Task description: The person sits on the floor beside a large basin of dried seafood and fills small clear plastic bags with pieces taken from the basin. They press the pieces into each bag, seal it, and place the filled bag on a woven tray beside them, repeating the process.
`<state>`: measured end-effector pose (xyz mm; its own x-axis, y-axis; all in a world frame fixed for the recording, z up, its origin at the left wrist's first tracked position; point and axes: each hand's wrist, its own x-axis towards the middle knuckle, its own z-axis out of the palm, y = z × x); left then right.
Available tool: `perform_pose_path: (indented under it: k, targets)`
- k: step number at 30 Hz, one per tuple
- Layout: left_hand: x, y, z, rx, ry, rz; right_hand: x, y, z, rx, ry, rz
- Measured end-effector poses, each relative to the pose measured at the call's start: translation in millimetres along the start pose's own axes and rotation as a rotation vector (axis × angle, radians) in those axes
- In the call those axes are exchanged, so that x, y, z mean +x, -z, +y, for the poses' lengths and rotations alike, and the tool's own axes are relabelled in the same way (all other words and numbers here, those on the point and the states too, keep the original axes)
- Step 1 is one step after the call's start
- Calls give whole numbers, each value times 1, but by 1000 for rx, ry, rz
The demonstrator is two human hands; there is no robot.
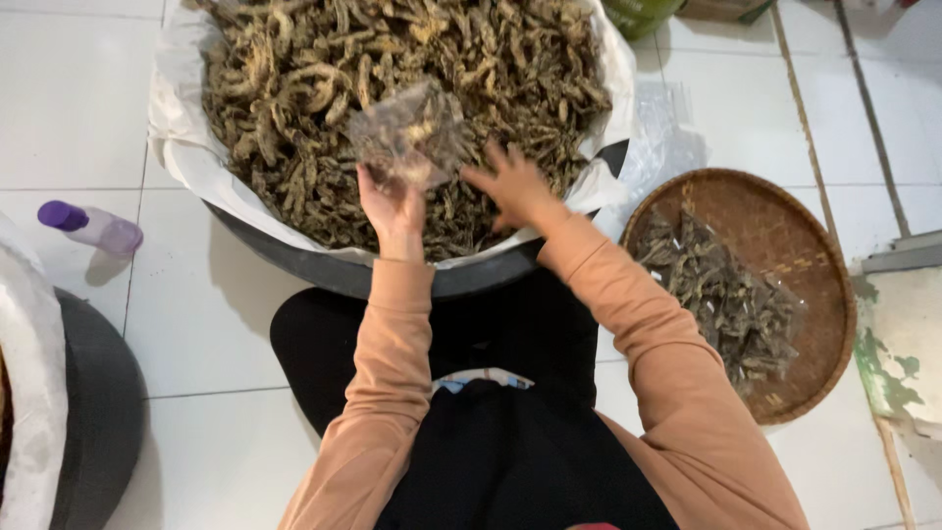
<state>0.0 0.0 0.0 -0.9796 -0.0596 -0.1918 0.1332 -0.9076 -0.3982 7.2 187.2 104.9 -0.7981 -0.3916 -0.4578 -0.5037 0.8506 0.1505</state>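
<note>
Clear plastic bag: light, limp, crinkly; left hand pinches its mouth. Right hand spread over brittle dried snacks.

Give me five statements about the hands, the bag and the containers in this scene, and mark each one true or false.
1. The left hand holds a small clear plastic bag above the big tub. True.
2. The right hand grips the purple-capped bottle. False: it rests on the dried brown pieces in the tub; the bottle lies on the floor tiles at the left.
3. The tub has a white liner. True.
4. The woven round tray is stacked on the tub. False: it sits on the floor to the right.
5. The tray holds filled clear bags. True.
</note>
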Motion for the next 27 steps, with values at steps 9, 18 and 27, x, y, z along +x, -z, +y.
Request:
perform_pose_path:
  k: [9, 18, 27]
  targets:
    - [3, -14, -4, 190, -22, 23, 47, -92, 23, -21, 166, 535]
    - [11, 3, -2, 163, -53, 11, -6, -20, 50, 573, 156, 803]
    - [12, 16, -22, 221, 1, 103, -55, 29, 40, 1860, 497, 1212]
